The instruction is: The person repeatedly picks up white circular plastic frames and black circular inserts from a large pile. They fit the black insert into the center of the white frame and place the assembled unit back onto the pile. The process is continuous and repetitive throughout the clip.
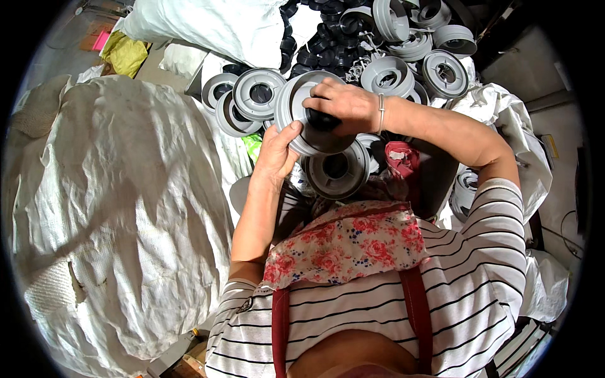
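Observation:
Tilted up in front of me is a round grey plastic housing (293,104) with a wide stepped rim. My left hand (277,148) grips its lower left edge, thumb on the rim and fingers behind. Inside the housing, my right hand (346,108) is closed over a black round plastic part (322,120) at its middle. Whether that part is seated in the housing or loose, I cannot tell. Just below, another grey housing (337,170) with a dark centre rests near my lap. Two more grey housings, one a flanged ring (259,94), lie left of my hands.
Beyond my hands lies a heap of small black parts (324,47), with several grey housings (445,74) piled at the right. A large white woven sack (120,208) fills the left side. Another white sack (208,28) stands at the back. White sacking (504,126) hangs at the right.

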Tool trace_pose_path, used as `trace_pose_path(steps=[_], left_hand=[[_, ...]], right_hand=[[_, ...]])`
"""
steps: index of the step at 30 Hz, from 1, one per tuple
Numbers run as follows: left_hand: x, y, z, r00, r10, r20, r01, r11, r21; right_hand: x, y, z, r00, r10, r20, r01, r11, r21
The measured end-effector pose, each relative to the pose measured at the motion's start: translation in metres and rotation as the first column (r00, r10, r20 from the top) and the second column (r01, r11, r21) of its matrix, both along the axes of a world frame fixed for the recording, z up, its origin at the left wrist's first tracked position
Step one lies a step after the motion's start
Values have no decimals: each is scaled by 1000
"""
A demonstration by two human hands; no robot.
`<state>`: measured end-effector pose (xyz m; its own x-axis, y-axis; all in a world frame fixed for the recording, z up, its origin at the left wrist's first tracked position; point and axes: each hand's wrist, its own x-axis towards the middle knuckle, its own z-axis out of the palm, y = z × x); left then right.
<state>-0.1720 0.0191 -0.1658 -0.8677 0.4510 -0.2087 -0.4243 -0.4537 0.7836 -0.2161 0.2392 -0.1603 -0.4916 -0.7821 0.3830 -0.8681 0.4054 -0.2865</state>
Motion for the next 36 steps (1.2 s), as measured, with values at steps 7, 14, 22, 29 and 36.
trace_pose_path(steps=[7,14,22,29,36], left_hand=[[0,-5,-15,996,-89,10,89,996,-16],[14,7,-14,997,81,-19,-82,992,-90],[27,-8,-16,702,-284,-653,-539,387,-748],[0,-15,-36,788,-183,-588,-443,495,-748],[-64,20,-57,952,193,235,-211,976,54]], right_hand=[[21,3,-8,995,64,-74,-54,990,133],[24,-8,-36,981,-187,-54,156,921,-356],[-29,24,-64,702,-407,585,394,906,158],[-65,132,-141,748,-664,-27,466,495,733],[-36,38,-46,946,-130,296,161,984,-81]])
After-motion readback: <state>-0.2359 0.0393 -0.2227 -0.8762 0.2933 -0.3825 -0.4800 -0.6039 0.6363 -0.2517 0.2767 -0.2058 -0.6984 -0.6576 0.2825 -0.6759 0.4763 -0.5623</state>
